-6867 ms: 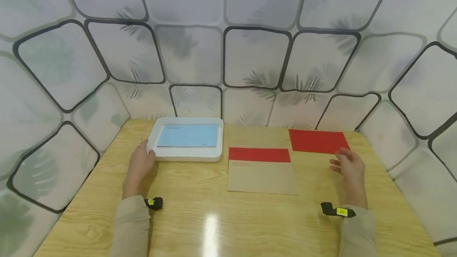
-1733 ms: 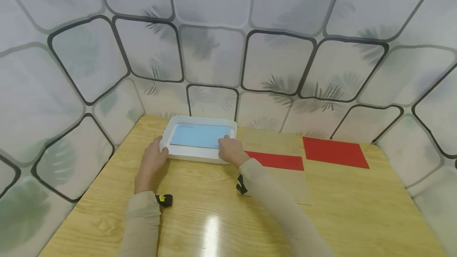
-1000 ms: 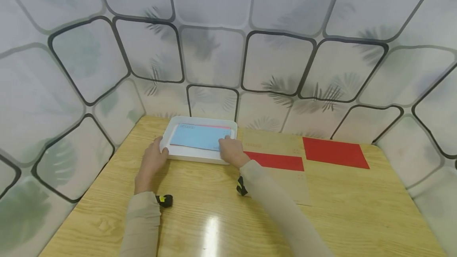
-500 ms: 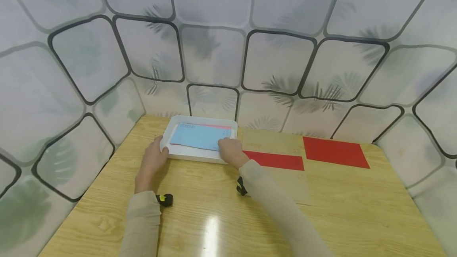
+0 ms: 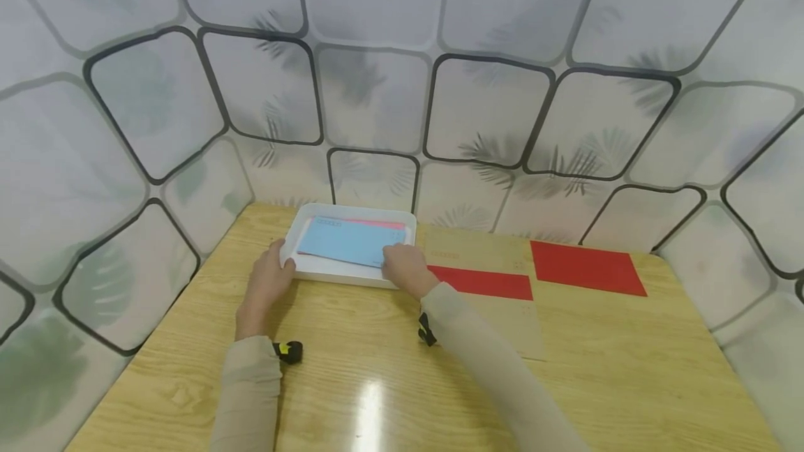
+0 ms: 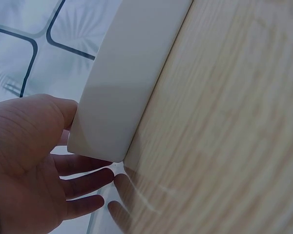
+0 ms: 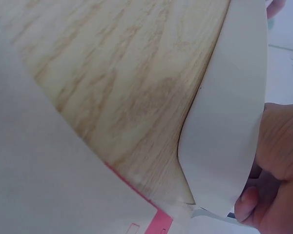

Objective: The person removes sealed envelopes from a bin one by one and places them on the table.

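Observation:
A white tray (image 5: 339, 277) stands at the back left of the table in the head view. Inside it a blue envelope (image 5: 345, 239) lies slightly askew on a pink one (image 5: 384, 224), whose far edge shows. My left hand (image 5: 270, 276) holds the tray's left end near the front corner; the left wrist view shows the thumb at the rim and the fingers below along the end. My right hand (image 5: 407, 267) reaches over the tray's front right corner and pinches the blue envelope's right end. In the right wrist view, the tray wall (image 7: 224, 112) hides the envelope and some fingertips.
Right of the tray lie brown envelopes (image 5: 509, 323), with a strip of a red envelope (image 5: 502, 284) showing between them. Another red envelope (image 5: 587, 269) lies farther right. My right forearm crosses above the brown ones. A patterned wall covering (image 5: 490, 194) rises behind the wooden table (image 5: 333, 368).
My right hand has come from beside the far-right red envelope to the tray. The blue envelope's right end has shifted towards me, uncovering the pink one. The left hand still holds the tray.

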`<state>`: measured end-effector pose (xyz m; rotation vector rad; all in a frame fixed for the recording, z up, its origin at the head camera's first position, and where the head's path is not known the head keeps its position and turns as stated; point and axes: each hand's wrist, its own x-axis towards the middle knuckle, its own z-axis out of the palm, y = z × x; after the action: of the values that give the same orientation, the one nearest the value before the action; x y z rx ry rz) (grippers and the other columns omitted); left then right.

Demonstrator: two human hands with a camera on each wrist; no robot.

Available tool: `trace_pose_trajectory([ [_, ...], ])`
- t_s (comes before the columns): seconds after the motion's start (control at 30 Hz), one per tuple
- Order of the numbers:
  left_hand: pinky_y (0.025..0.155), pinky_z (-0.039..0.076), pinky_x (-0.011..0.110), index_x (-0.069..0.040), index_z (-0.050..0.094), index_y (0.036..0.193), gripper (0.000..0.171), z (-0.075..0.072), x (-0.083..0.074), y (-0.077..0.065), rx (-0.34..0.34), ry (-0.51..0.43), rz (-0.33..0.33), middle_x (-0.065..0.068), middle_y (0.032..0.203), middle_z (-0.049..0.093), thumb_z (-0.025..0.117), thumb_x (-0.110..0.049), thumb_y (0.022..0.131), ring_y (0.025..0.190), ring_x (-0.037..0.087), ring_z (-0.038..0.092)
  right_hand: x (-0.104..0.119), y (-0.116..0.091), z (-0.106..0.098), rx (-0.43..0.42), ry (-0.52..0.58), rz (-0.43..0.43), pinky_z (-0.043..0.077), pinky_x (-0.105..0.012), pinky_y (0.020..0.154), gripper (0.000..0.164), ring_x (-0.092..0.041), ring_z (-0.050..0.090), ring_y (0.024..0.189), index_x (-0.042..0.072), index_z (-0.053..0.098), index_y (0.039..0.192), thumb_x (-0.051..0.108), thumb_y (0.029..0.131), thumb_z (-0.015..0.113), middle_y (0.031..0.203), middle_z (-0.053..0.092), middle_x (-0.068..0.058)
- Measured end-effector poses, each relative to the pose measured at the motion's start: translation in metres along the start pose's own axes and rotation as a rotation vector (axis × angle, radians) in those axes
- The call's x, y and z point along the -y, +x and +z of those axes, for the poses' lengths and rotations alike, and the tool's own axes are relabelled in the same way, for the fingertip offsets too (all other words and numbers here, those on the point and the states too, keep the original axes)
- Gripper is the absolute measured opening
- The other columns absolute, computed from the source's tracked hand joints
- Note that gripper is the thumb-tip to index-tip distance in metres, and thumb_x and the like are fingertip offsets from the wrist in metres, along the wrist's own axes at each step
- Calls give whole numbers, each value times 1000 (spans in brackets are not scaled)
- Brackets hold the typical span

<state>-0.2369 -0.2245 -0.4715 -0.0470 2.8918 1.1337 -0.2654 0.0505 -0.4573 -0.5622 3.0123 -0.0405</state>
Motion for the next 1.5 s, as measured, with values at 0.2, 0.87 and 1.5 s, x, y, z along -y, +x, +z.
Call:
trace_pose_trajectory([
  [0.2,113,27,62,7,18,154,60,0,-2,0,4,-3,-6,37,152,28,37,-16,102,140,52,29,-1,0,-1,24,25,4,49,-34,55,13,-15,49,62,9,63,88,21,93,66,70,57,0],
  [0.87,115,24,61,7,20,154,60,-1,-2,1,5,10,1,37,152,27,38,-16,101,140,53,27,1,-8,7,-153,-44,-84,59,-35,67,7,-23,67,81,3,66,96,6,96,59,87,67,-10],
  [1.5,115,24,61,6,18,155,60,-2,-2,0,11,-2,-13,36,154,26,38,-17,102,142,52,26,-5,-5,1,-585,1078,287,59,-38,80,25,-29,70,96,-8,74,100,2,83,59,102,74,-19],
])
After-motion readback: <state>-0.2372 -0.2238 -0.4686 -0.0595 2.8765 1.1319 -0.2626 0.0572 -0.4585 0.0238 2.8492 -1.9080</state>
